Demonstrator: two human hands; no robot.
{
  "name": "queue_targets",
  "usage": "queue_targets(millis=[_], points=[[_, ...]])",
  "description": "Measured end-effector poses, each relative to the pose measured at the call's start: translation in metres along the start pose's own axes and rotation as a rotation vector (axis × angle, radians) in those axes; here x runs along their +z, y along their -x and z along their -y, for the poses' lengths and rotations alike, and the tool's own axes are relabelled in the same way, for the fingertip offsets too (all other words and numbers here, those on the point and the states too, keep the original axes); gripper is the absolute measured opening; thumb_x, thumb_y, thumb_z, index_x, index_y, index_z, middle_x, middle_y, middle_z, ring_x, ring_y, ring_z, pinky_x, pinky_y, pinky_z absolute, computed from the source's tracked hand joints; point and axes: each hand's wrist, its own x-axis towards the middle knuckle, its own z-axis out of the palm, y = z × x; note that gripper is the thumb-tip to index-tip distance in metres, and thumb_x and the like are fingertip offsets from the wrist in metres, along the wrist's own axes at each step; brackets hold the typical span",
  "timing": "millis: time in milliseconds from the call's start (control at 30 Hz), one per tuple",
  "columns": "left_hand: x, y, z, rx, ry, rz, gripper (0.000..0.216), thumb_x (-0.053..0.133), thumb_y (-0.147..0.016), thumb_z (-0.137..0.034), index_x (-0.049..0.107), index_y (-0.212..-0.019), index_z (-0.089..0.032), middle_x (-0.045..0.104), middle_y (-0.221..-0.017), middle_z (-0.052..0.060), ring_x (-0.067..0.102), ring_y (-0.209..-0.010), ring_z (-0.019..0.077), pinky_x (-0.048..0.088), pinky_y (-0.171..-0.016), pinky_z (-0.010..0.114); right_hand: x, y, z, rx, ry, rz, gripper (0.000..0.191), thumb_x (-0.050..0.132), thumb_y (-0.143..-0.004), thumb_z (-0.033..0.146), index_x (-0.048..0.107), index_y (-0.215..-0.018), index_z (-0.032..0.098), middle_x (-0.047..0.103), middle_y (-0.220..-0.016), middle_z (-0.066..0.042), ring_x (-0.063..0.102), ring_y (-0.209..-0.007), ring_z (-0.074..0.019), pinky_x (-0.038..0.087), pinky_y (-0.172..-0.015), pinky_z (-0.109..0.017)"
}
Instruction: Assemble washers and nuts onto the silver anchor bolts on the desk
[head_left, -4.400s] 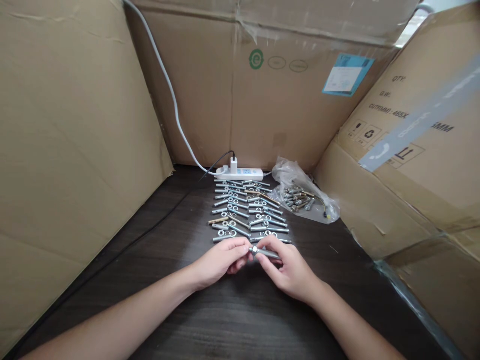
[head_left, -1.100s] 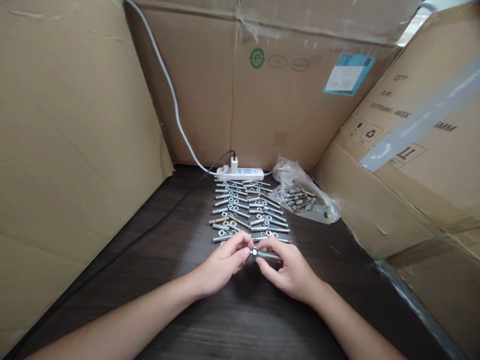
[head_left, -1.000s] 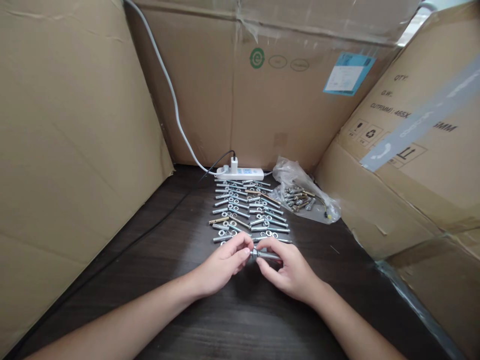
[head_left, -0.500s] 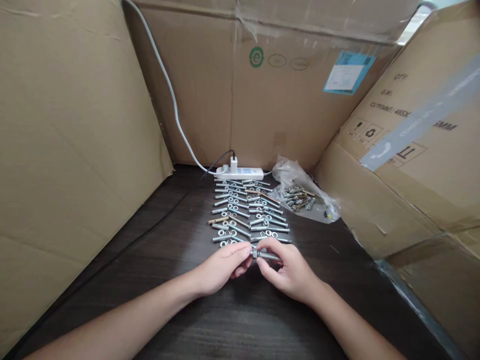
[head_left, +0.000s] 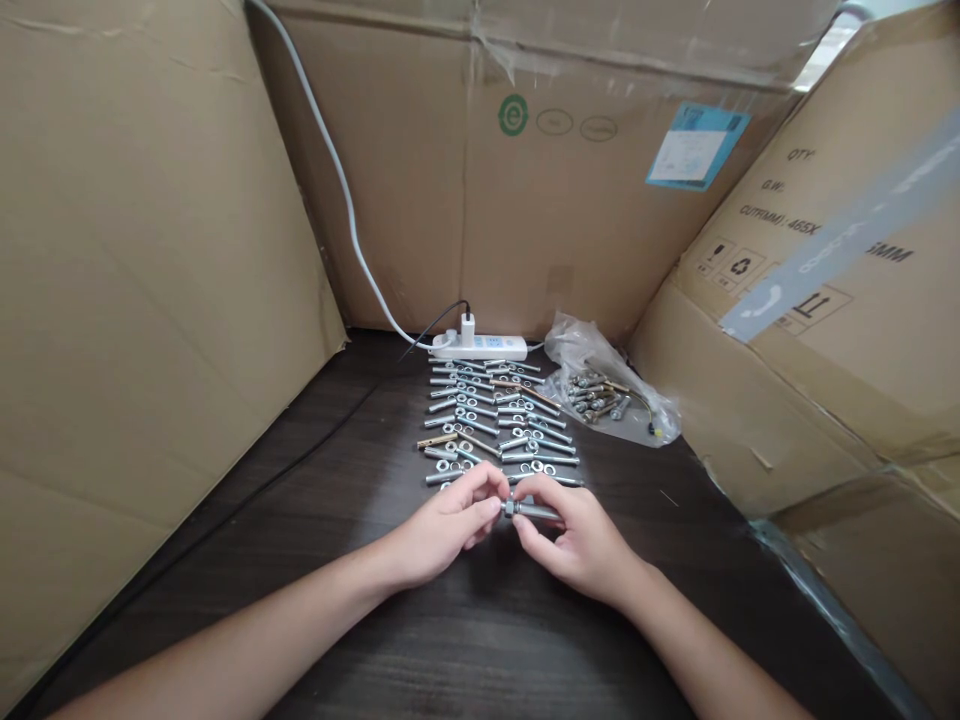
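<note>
My right hand [head_left: 577,540] grips a silver anchor bolt [head_left: 534,510] that lies sideways between both hands, just above the dark wooden table [head_left: 480,640]. My left hand [head_left: 442,530] pinches the nut [head_left: 508,506] at the bolt's left end with thumb and fingertips. Just beyond my fingers, two columns of laid-out bolts, sleeves, washers and nuts [head_left: 495,425] run toward the back.
A clear plastic bag of more bolts [head_left: 607,395] lies at the right of the rows. A white power strip [head_left: 480,347] with a plug and cables sits at the back. Cardboard boxes [head_left: 135,250] wall the table on the left, back and right.
My left fingers have shifted slightly around the nut, rising and dipping. The bolt and my right hand have stayed in place.
</note>
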Motion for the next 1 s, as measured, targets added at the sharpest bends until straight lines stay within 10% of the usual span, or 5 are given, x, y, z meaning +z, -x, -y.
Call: queue_targets(millis=[1000], points=[[-0.0008, 0.0008, -0.0007, 0.027, -0.116, 0.026, 0.019, 0.043, -0.092, -0.037, 0.043, -0.094, -0.018, 0.04, -0.08, -0.003, 0.034, -0.063, 0.0086, 0.032, -0.058, 0.021, -0.0013, -0.0009, 0.0064, 0.031, 0.054, 0.055, 0.01, 0.052, -0.08, 0.019, 0.053, -0.09, 0.021, 0.044, -0.056, 0.007, 0.036, -0.045, -0.0074, 0.029, -0.049, -0.02]])
